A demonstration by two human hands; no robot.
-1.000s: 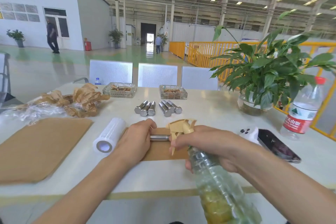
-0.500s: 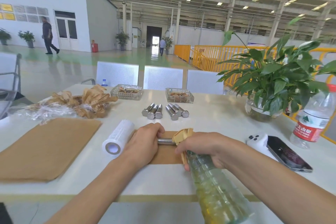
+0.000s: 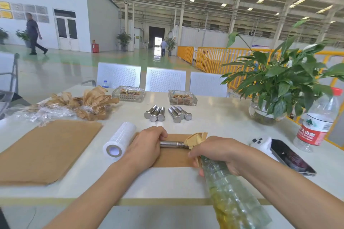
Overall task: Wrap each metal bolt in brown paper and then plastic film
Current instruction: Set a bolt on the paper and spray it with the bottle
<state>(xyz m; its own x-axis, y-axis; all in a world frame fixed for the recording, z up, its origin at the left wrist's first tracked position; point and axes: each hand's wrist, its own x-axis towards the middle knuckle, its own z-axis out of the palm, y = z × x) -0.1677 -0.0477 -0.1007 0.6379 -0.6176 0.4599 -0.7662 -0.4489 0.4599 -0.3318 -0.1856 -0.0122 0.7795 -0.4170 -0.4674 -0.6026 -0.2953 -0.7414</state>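
- Nearest me, at about five o'clock, my right hand is wrapped tight around the neck of a clear plastic spray bottle with yellowish liquid; its tan trigger head sits right at the threaded end of the bolt.
- At centre, my left hand is closed over the head end of a silver metal bolt, pinning it on a small brown paper sheet that lies flat on the white table.
- Just beside my left hand, at nine o'clock, lies a white roll of plastic film with its open core facing me.
- Further out at nine o'clock, a large brown paper sheet lies flat.
- At three o'clock, a black phone lies next to a small white object, and beyond it stands a clear water bottle with a red label.
- At twelve o'clock, six more silver bolts lie in two groups of three.
- At ten o'clock, crumpled brown paper and clear film sit in a heap.
- Farthest on the table: two glass ashtrays at twelve o'clock and a green leafy plant in a glass bowl at two.
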